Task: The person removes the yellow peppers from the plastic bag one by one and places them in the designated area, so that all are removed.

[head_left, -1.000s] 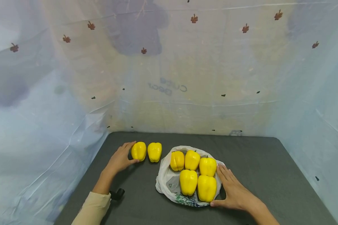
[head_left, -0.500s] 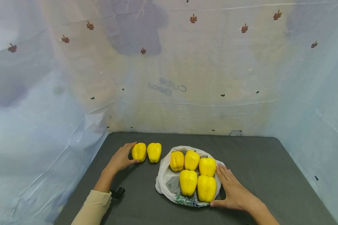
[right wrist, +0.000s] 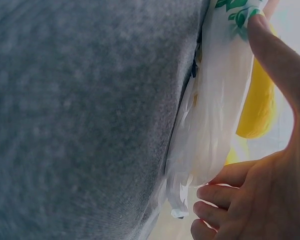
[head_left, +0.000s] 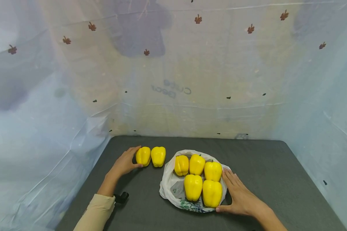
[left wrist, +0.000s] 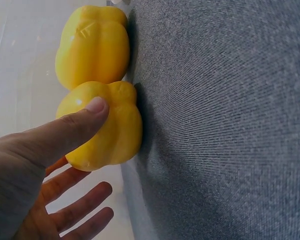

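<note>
My left hand holds a yellow bell pepper at the table's back left, its thumb across the near side and index finger behind. In the left wrist view the other fingers spread free of this pepper. A second yellow bell pepper stands right beside it, and the two meet in the left wrist view. Several more bell peppers sit inside a white plastic bag with its mouth rolled open. My right hand rests against the bag's right side, thumb at the front rim, fingers extended along the edge.
The dark grey cloth-covered table ends at a pale patterned sheet hung behind and on both sides. Green print shows on the bag's front. A black wrist device sticks out from the left wrist.
The left hand and the bell pepper in it have shifted slightly right, closing the gap to the second pepper. My right hand and the bag have stayed in place.
</note>
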Available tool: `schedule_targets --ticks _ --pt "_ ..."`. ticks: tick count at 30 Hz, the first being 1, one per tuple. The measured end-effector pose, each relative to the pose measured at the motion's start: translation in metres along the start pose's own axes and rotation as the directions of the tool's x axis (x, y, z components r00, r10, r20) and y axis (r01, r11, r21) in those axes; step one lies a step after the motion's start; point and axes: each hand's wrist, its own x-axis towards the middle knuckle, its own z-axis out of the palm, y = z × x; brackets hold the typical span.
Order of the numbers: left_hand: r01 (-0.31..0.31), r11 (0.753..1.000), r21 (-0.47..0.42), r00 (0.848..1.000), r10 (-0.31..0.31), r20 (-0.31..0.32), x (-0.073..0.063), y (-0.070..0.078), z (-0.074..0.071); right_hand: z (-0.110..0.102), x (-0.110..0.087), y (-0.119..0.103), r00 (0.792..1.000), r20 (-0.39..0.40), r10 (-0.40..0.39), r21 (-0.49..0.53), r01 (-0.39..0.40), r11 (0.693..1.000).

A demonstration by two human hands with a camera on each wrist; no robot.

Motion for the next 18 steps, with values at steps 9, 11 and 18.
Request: schedule_targets --ticks 9,11,18 --pt "0.001 0.999 -0.032 1.000 -0.001 0.001 0.0001 -0.0007 0.0034 0.0019 -0.0008 0.0013 1.000 -0.005 0.000 0.001 0.000 1.000" --pt "0.001 0.999 -0.036 1.000 -0.001 0.000 -0.0004 -0.0012 0.0040 0.0019 -0.0006 0.0015 1.000 0.002 0.009 0.002 -0.009 1.000" --pt "-0.007 0.998 -0.055 1.000 0.006 -0.007 -0.0031 -0.0023 0.0048 -0.0011 -0.0003 0.0006 1.000 0.001 -0.008 0.014 0.008 1.000"
